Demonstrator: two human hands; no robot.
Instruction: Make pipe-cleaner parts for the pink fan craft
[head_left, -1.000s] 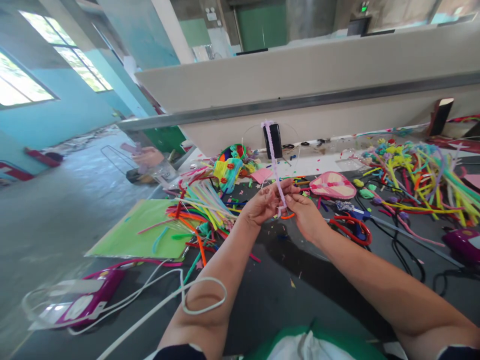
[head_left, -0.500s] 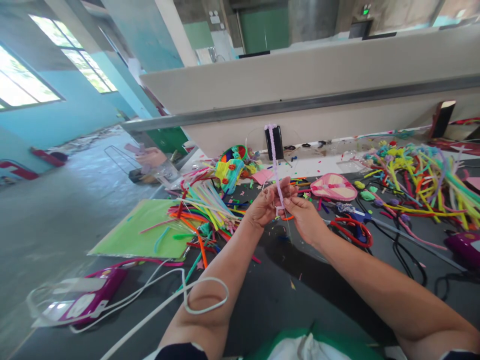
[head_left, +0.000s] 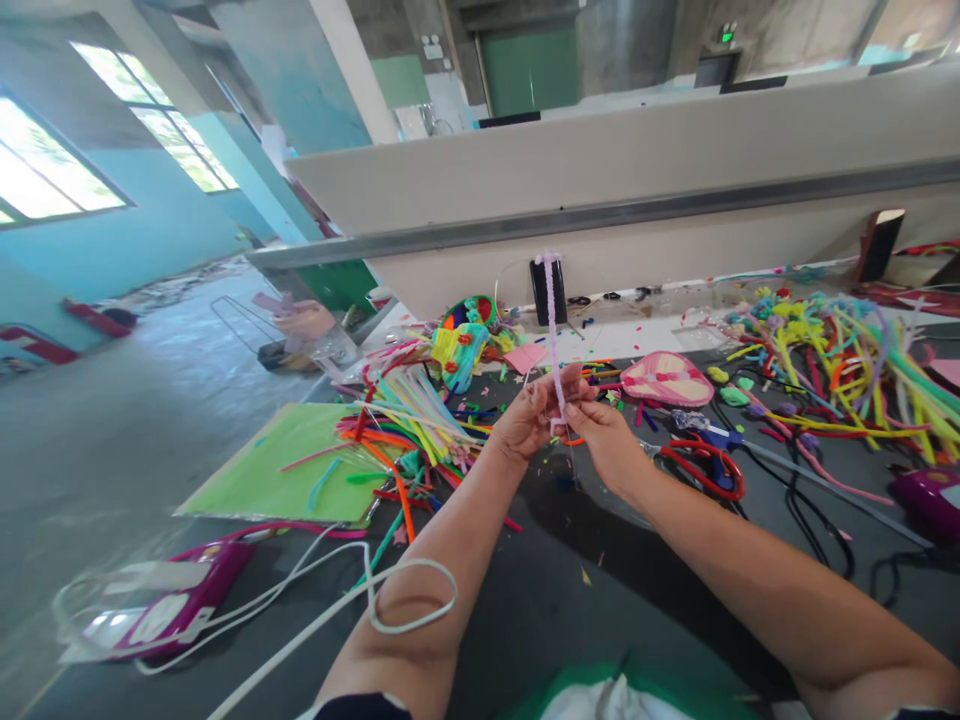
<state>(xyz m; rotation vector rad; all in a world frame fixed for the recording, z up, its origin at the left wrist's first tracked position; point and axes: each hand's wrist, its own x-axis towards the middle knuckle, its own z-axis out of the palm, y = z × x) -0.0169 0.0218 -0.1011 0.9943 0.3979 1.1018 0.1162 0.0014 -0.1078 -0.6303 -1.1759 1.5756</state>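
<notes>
A fuzzy lilac pipe cleaner (head_left: 553, 310), twisted into an upright strip with a short crosspiece at its top, stands up from between my hands. My left hand (head_left: 525, 422) is closed round its lower end from the left and behind. From the right, my right hand (head_left: 609, 440) pinches near that same lower end, thumb and finger together. A thin pale strand hangs below the fingertips. Both hands are above the dark table (head_left: 555, 590); the inner fingers partly hide the base of the strip.
Bundled pipe cleaners (head_left: 424, 405) and a green sheet (head_left: 270, 465) lie left, near a purple power strip (head_left: 199, 595) with a white cable (head_left: 300, 640). Right are red-handled scissors (head_left: 701, 485), a pink heart-shaped piece (head_left: 667, 380) and a pipe-cleaner heap (head_left: 847, 355). A black phone (head_left: 540, 292) leans behind.
The top of the lilac strip has shifted slightly right. Both hands keep their hold, with only small finger movements.
</notes>
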